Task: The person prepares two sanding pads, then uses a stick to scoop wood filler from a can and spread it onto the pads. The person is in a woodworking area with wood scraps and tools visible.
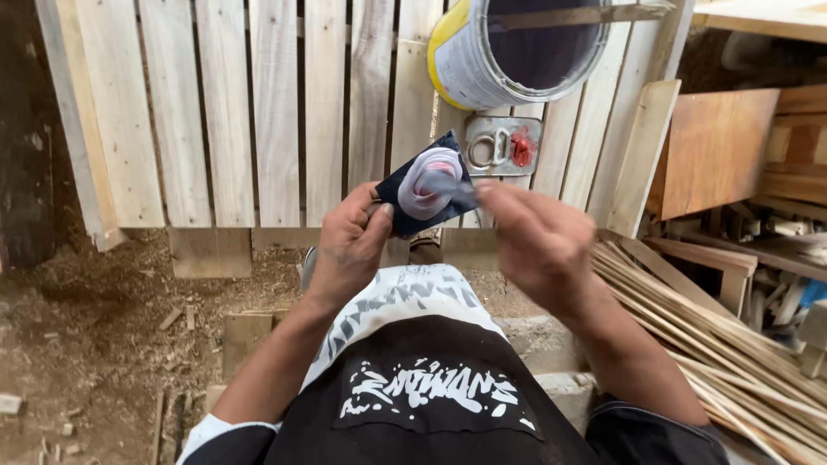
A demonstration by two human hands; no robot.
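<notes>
Holding item: dark cloth pad [426, 185], navy with a pale twisted bundle at its centre, raised in front of the chest between both hands. Left hand [349, 241] pinches its lower left edge between thumb and fingers. Right hand [538, 241] meets its right edge; motion blur hides whether those fingers are closed on it. Behind: slatted wooden panel [250, 112], nearly upright; paint can [517, 47], open, resting on it above the cloth; small flat tin [504, 146] just below the can. Right: bundle of thin wooden strips [689, 319]. Left: sawdust-strewn ground [95, 327], open.
</notes>
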